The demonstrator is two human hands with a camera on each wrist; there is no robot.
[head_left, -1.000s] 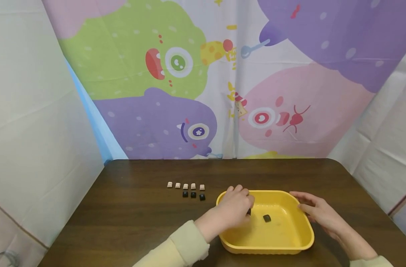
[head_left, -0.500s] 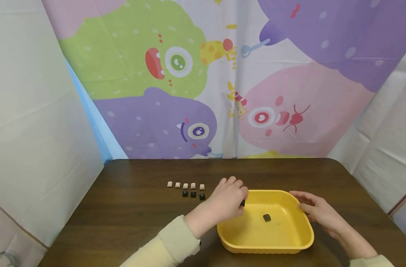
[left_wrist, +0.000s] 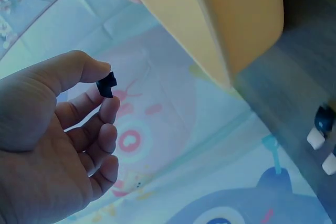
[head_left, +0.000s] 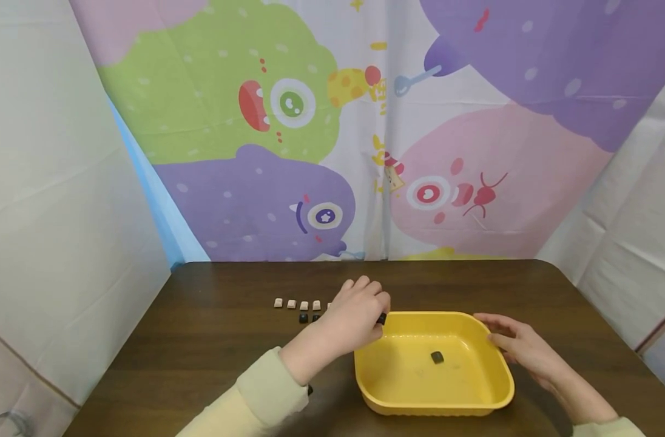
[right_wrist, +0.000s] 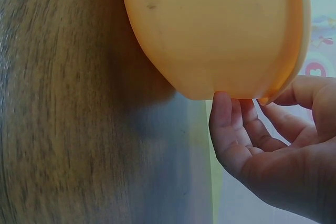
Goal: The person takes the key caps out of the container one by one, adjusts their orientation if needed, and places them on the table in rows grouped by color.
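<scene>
My left hand [head_left: 354, 315] pinches a black keycap [head_left: 382, 318] between thumb and index finger, just over the left back corner of a yellow basin [head_left: 436, 408]. In the left wrist view, the held keycap [left_wrist: 106, 84] shows at the fingertips while the other fingers curl loosely. Inside the basin lies another black keycap [head_left: 437, 357]. My right hand [head_left: 529, 349] grips the basin's right rim, thumb at the edge and fingers against the outer wall [right_wrist: 210, 35] in the right wrist view. Left of the basin stands a row of white keycaps [head_left: 304, 306], partly hidden by my left hand.
Black keycaps [head_left: 303, 318] form a second row in front of the white ones, its right end hidden behind the left hand. Everything stands on a dark wooden table [head_left: 212, 340]. A cartoon-print curtain [head_left: 289, 200] hangs at the table's far edge.
My left hand has lifted out of the basin and moved left and back with the black keycap, now covering the right end of the rows. The right hand and basin stay put.
</scene>
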